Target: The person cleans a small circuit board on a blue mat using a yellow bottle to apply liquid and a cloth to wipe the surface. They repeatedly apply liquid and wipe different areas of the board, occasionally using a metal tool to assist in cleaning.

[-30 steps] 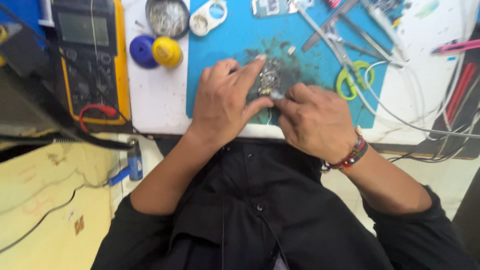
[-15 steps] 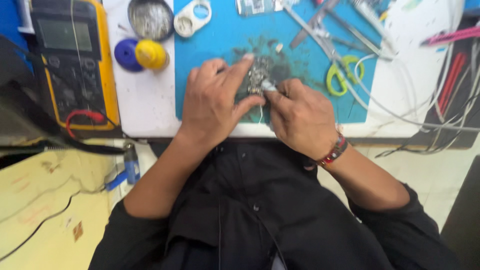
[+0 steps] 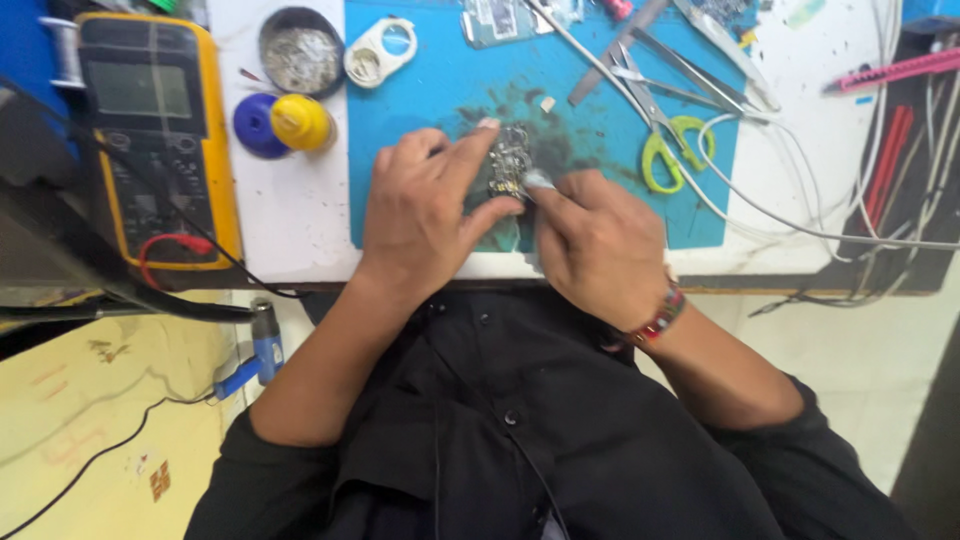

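On the blue rubber work mat (image 3: 440, 90) near the front edge of the white table (image 3: 290, 220), a small dark circuit board (image 3: 509, 165) crowded with tiny silvery parts lies between the two hands. The left hand (image 3: 425, 215) rests palm down on the mat, its fingers (image 3: 462, 160) bent loosely and pressed against the left side of the board, the thumb reaching to its lower edge, so it pins the board rather than closing around it. The right hand (image 3: 600, 245) is curled tight, its thumb and forefinger pinched on a small pale tip touching the board's right lower corner; what that tip belongs to cannot be told, as the fingers hide it. A red and dark beaded bracelet (image 3: 660, 318) sits on the right wrist.

Left of the mat lie a yellow-cased multimeter (image 3: 150, 130) with red and black leads, a blue and a yellow round cap (image 3: 300, 122), a round tin of metal shavings (image 3: 300, 55) and a white plastic ring-shaped holder (image 3: 380, 52). Behind the hands are yellow-handled scissors (image 3: 672, 150), steel tweezers (image 3: 690, 75) and white cables (image 3: 800, 225) trailing off to the right. The hands cover most of the board's near edge.
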